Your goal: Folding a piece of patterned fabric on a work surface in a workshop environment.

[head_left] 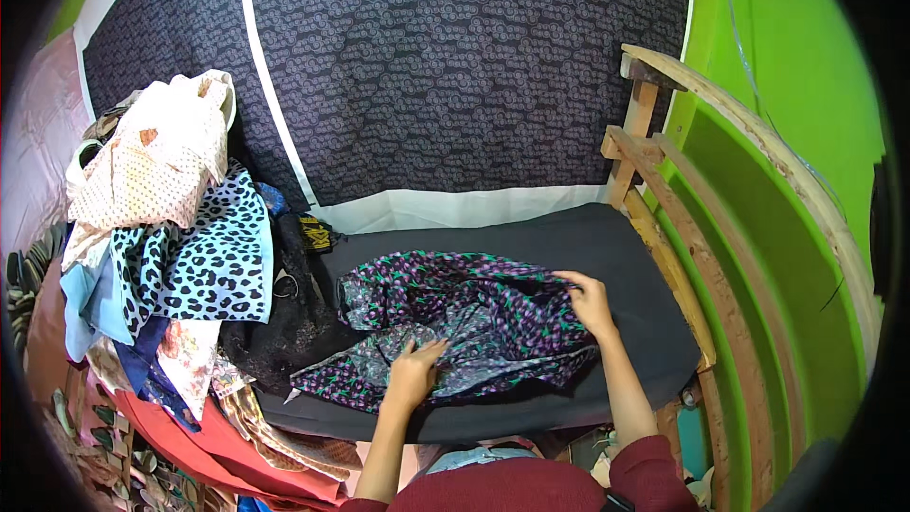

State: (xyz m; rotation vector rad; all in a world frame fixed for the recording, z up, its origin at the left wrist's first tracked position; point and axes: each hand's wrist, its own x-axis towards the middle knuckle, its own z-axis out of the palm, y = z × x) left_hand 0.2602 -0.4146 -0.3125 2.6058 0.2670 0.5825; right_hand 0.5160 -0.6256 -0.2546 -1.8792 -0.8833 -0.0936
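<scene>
Rests the left hand (413, 377) with parted fingers on the near left of the floral cloth (512, 318) and, well apart, curls the right hand (591, 307) at its far right edge, too unclear to call clamped.

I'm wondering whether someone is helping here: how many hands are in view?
2: the left hand on the near part of the floral cloth, the right hand at its right edge. No others show.

A dark mattress (645, 289) carries a purple-and-green floral garment (512, 308); just left of the garment lies a black cloth (289, 334); farther left, a clothes heap (180, 246), underside hidden, probably rests there too.
</scene>
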